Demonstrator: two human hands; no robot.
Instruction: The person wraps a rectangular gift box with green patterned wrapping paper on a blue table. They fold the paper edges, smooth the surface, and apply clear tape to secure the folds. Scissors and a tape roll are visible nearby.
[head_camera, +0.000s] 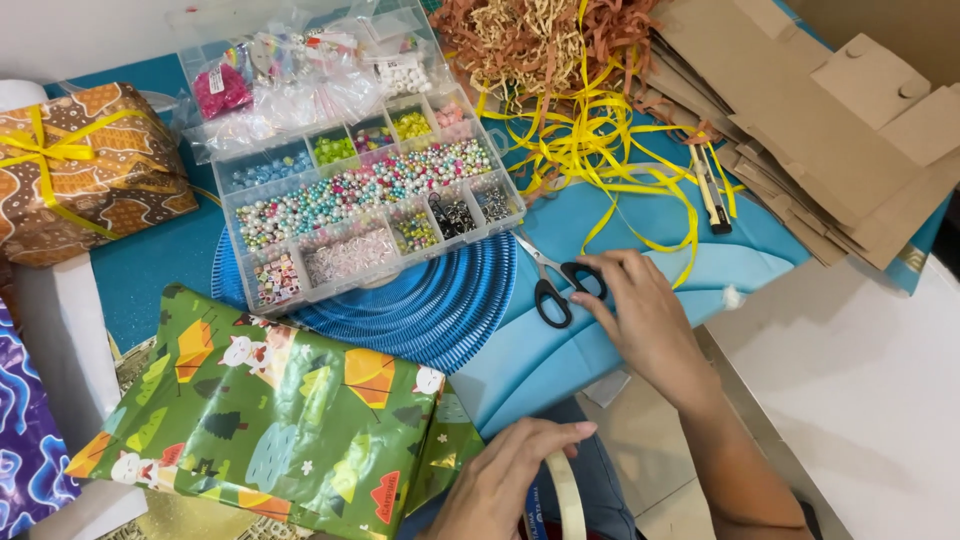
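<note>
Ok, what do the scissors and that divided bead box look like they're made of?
Scissors: black handles that look like matte plastic, with grey blades that glint like metal. The right hand touches a handle loop. Bead box: clear, glossy, probably hard plastic, since the beads show through its walls.

table (860, 370): white top, lower right | cloth (150, 265): blue, spread over work area | wall (90, 30): white, upper left | floor (650, 420): pale tile btwn table edges | light: bright, even, soft shadows
</note>
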